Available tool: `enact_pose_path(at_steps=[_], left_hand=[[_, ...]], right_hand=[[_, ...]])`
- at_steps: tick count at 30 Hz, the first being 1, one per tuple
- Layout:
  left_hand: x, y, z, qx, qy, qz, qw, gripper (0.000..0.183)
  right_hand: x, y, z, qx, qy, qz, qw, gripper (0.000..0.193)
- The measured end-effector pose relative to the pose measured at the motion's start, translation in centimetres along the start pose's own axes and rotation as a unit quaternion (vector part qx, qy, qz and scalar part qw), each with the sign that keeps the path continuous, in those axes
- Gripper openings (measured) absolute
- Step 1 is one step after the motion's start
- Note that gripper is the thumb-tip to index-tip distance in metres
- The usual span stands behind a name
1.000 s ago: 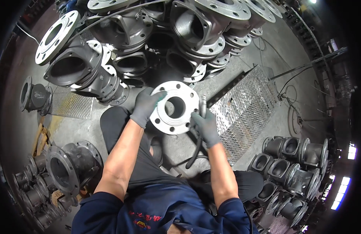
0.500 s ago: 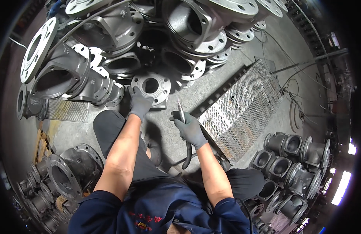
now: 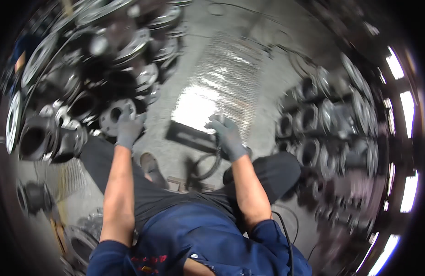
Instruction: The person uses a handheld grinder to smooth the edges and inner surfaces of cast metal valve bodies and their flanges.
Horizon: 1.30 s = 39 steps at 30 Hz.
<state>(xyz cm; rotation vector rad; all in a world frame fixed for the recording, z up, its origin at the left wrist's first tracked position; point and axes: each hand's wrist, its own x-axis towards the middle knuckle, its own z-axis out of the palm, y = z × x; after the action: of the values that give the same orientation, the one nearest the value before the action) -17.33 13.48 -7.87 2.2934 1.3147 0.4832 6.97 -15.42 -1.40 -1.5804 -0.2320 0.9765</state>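
Observation:
A grey-gloved left hand (image 3: 129, 130) of mine is at the lower right edge of a round metal flange (image 3: 105, 120) with a central hole. Its fingers and thumb look spread; blur hides whether they touch the flange. In my right hand (image 3: 229, 134), also gloved, is a slim pen-shaped hand tool (image 3: 221, 112), pointing away from me. A black ribbed hose (image 3: 218, 160) hangs from the tool and curls toward the floor. The tool's tip is smeared against the bright metal plate behind it.
Flanged metal castings (image 3: 47, 133) are piled at the left. More castings (image 3: 313, 117) stand in rows at the right. Ahead lies a patterned metal ramp (image 3: 237, 69) with a dark near edge. Cables (image 3: 297, 64) run over the floor beyond it.
The view has swung rightward, so the casting pile sits further left and the ramp lies in the middle. My left hand has shifted to the flange's right side; my right hand keeps the tool.

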Motion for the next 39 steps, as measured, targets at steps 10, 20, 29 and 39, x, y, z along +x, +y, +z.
enact_pose_path(at_steps=[10, 20, 29, 39], left_hand=[[-6.8, 28.4, 1.2, -0.322, -0.218, 0.206, 0.898, 0.060], [-16.7, 50.3, 10.5, -0.218, -0.394, 0.439, 0.778, 0.067], [-22.6, 59.7, 27.4, -0.255, -0.569, 0.220, 0.750, 0.071], [-30.2, 63.3, 37.3, -0.597, -0.629, -0.135, 0.479, 0.039]], right_hand=[[-15.4, -4.5, -19.3, 0.141, 0.239, -0.328, 0.903, 0.039], [-30.6, 0.2, -41.8, 0.408, 0.583, -0.247, 0.658, 0.038], [-23.3, 4.1, -51.1, 0.181, 0.623, -0.006, 0.761, 0.028], [-23.2, 5.3, -53.1, 0.089, 0.561, -0.006, 0.823, 0.032]])
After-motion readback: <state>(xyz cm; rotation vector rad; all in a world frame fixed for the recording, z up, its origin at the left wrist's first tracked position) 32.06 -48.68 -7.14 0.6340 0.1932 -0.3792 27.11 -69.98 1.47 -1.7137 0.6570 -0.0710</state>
